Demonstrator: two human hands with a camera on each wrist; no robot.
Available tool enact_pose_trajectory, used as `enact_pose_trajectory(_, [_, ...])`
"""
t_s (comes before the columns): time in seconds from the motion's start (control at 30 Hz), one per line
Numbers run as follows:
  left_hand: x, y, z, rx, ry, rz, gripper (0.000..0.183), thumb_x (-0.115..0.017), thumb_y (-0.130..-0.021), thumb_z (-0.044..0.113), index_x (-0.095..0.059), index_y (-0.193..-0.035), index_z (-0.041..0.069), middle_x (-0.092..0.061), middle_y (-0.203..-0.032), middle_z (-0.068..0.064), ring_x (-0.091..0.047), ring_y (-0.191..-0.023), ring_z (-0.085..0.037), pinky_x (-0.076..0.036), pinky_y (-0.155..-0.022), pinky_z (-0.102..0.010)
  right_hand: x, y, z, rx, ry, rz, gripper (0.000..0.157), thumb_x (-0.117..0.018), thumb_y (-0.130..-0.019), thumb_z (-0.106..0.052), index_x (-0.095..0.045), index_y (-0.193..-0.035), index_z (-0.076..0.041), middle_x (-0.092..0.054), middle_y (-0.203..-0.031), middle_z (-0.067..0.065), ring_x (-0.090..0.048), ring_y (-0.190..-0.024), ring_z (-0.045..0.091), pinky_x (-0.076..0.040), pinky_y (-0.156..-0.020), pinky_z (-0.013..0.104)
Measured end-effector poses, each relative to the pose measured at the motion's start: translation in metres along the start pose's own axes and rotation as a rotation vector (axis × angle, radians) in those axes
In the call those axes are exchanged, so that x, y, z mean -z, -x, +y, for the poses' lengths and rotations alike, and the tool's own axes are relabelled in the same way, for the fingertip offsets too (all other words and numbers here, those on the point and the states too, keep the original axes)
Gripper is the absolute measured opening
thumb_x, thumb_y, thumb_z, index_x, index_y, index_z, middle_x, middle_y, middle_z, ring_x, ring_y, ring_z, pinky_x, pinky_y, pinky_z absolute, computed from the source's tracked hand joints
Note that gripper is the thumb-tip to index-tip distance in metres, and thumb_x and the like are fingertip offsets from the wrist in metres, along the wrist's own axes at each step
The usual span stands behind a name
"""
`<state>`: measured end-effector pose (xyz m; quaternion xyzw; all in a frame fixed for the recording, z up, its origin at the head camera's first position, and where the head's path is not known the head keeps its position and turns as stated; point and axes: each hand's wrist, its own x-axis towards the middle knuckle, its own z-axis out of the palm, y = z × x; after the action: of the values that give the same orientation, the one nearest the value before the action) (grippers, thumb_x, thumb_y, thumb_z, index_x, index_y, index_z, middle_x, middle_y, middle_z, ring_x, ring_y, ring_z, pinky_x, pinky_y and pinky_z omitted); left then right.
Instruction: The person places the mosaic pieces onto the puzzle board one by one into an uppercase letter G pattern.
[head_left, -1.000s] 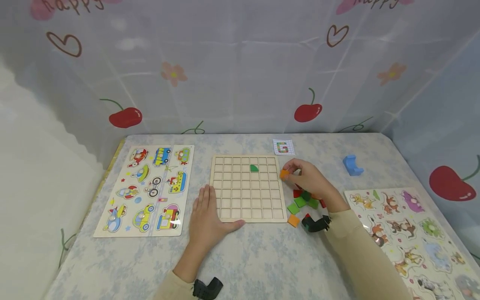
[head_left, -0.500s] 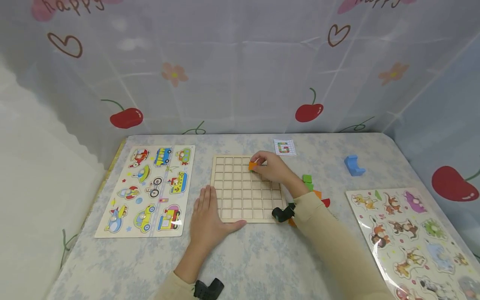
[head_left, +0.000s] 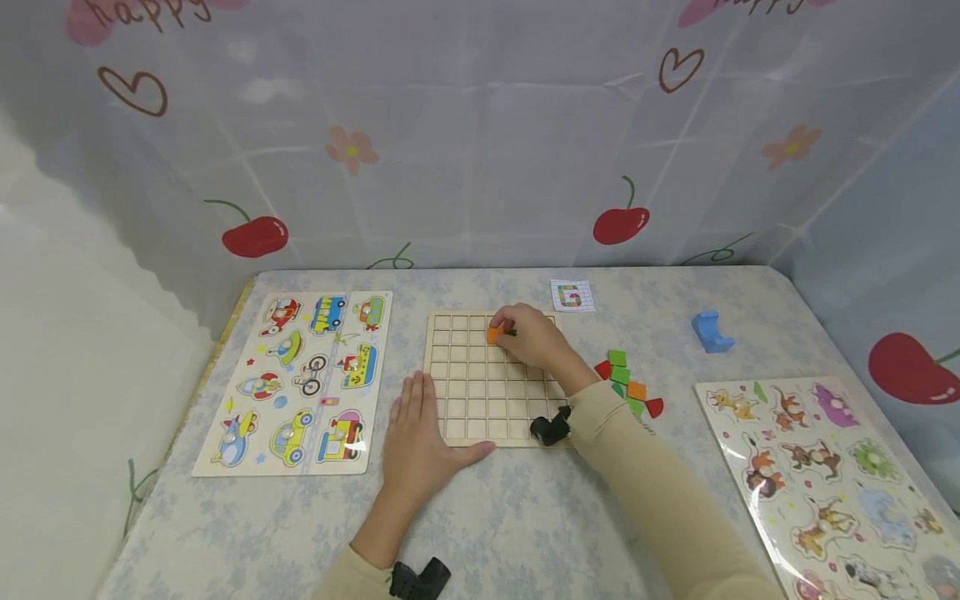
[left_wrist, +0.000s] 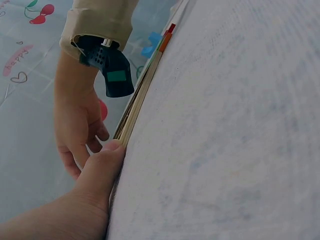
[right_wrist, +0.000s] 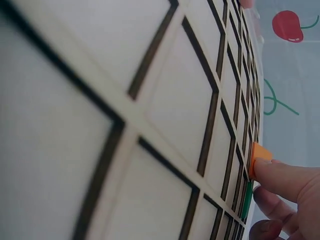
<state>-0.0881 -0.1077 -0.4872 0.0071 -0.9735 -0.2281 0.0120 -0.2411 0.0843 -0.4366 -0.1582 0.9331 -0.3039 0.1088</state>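
A wooden grid board [head_left: 467,390] lies on the table in the head view. My left hand [head_left: 416,442] rests against its left side with straight fingers, the thumb along the near edge. Over the board's far part, my right hand [head_left: 531,337] pinches an orange square tile [head_left: 494,335] between thumb and fingers. In the right wrist view that tile [right_wrist: 258,155] stands tilted at the grid, beside a green piece [right_wrist: 247,201] lying in a cell. My right hand mostly covers the green piece in the head view. The left wrist view shows my left thumb [left_wrist: 102,162] on the board's edge.
Loose green, red and orange pieces [head_left: 619,375] lie right of the board. A small card with a coloured G [head_left: 572,296] is behind it. Picture puzzles flank it, vehicles [head_left: 296,383] left and animals [head_left: 810,454] right. A blue curved block [head_left: 710,332] sits at the back right.
My right hand has carried the orange tile from beside the board's right edge leftward onto the grid, next to the green piece. My left hand stays in place.
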Motion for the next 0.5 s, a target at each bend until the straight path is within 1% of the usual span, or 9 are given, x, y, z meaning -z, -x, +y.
enact_pose_trajectory(0.17, [0.000,0.000,0.000,0.002,-0.003,-0.008,0.145,-0.061,-0.058,0.093,-0.007,-0.159,0.004,-0.007,-0.168,-0.013,-0.004,-0.157,-0.025,-0.011,-0.128,-0.044,0.001,0.001,-0.002,-0.017,0.025,-0.007,0.024,-0.065,-0.096,-0.021,-0.071,-0.119,-0.017,-0.060,-0.117,0.004,-0.059,-0.108,0.022,-0.052,-0.094,0.041])
enact_pose_trajectory(0.27, [0.000,0.000,0.000,0.004,-0.004,-0.009,0.145,-0.061,-0.058,0.093,-0.006,-0.159,0.004,-0.007,-0.168,-0.012,-0.003,-0.157,-0.025,-0.010,-0.128,-0.044,0.001,0.003,-0.003,-0.030,0.039,-0.017,0.026,-0.066,-0.096,-0.023,-0.072,-0.121,-0.017,-0.060,-0.122,0.004,-0.060,-0.111,0.023,-0.053,-0.096,0.042])
enact_pose_trajectory(0.4, [0.000,0.000,0.001,0.001,-0.010,-0.007,0.145,-0.061,-0.058,0.093,-0.007,-0.159,0.004,-0.007,-0.168,-0.013,-0.004,-0.157,-0.026,-0.011,-0.128,-0.045,0.003,0.009,-0.001,-0.015,0.054,-0.027,0.028,-0.066,-0.096,-0.023,-0.071,-0.123,-0.018,-0.059,-0.123,0.004,-0.060,-0.109,0.023,-0.052,-0.095,0.041])
enact_pose_trajectory(0.5, [0.000,0.001,0.001,-0.002,-0.011,-0.003,0.145,-0.061,-0.058,0.092,-0.007,-0.159,0.004,-0.008,-0.168,-0.013,-0.004,-0.157,-0.026,-0.011,-0.128,-0.045,0.011,0.018,0.003,-0.005,0.047,-0.031,0.034,-0.065,-0.097,-0.022,-0.066,-0.130,-0.018,-0.060,-0.120,0.005,-0.059,-0.101,0.022,-0.051,-0.088,0.040])
